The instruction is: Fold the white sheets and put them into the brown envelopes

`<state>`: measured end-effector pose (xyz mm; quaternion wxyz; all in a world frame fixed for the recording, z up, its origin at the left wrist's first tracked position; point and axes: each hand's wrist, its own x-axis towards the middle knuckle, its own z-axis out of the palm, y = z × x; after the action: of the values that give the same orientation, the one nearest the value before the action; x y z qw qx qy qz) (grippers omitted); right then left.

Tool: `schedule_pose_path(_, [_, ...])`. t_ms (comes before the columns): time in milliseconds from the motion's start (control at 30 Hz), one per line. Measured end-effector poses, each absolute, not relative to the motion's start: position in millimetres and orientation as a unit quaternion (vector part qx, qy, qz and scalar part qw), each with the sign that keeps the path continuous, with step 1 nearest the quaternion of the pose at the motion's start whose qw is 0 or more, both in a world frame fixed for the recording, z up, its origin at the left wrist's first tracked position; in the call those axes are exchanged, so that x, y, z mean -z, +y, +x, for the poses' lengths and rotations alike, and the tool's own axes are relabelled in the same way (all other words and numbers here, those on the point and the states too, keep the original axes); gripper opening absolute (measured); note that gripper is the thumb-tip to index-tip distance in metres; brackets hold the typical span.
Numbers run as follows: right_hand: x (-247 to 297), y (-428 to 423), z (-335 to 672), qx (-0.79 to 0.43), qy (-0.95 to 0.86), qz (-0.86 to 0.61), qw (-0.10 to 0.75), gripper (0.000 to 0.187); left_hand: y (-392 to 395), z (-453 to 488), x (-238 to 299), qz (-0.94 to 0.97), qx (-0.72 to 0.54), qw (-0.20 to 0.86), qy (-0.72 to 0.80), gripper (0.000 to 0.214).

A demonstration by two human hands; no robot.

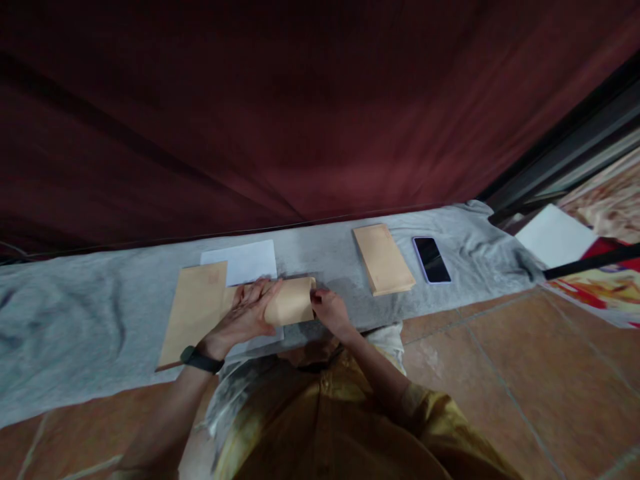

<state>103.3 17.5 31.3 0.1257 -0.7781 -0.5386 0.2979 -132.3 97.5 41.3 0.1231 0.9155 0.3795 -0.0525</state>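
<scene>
A brown paper envelope (293, 300) lies lengthwise in front of me, over white paper. Across its left part rests my left hand (253, 308), palm down, fingers stretched out and thumb apart, pressing on the paper. At the envelope's right end, my right hand (330, 308) has its fingers curled in and closed on the edge; the fingertips are partly hidden. Beside my left hand, more brown envelopes (195, 307) lie at a slant. A white sheet (245, 260) shows behind the left hand.
A stack of brown envelopes (384, 260) and a smartphone (433, 260) lie to the right on the grey cloth (340, 260). A dark red curtain (300, 133) hangs behind. At the far right are a white sheet (556, 235) and a dark bar (595, 261). Tiled floor (550, 360) lies below.
</scene>
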Motion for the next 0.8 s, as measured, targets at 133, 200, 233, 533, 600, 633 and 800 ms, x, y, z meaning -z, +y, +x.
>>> schedule_pose_path(133, [-34.7,20.2,104.6,-0.302,-0.535,-0.781,0.111,0.027,99.3,-134.8,-36.9,0.913,0.062,0.133,0.381,0.12])
schedule_pose_path(200, [-35.4,21.4,105.4,-0.306,-0.536,-0.779,0.109,0.028,99.1,-134.5,-36.7,0.909,0.068,0.14,0.388,0.119])
schedule_pose_path(233, [-35.6,22.1,105.8,-0.308,-0.537,-0.777,0.109,0.027,98.8,-134.0,-37.3,0.906,0.072,0.146,0.391,0.118])
schedule_pose_path(533, [-31.9,25.5,106.0,-0.294,-0.538,-0.781,0.117,0.026,85.3,-128.4,-50.0,0.905,0.066,0.164,0.387,0.1])
schedule_pose_path(600, [-29.7,25.7,105.7,-0.286,-0.536,-0.784,0.124,0.026,75.1,-122.4,-48.6,0.917,0.033,0.145,0.37,0.094])
schedule_pose_path(633, [-28.9,25.8,105.6,-0.282,-0.535,-0.786,0.128,0.026,69.1,-118.3,-46.7,0.923,0.017,0.134,0.361,0.091])
schedule_pose_path(800, [-29.3,25.4,104.8,-0.275,-0.533,-0.789,0.132,0.023,43.2,-98.1,-29.7,0.94,-0.017,0.091,0.33,0.077])
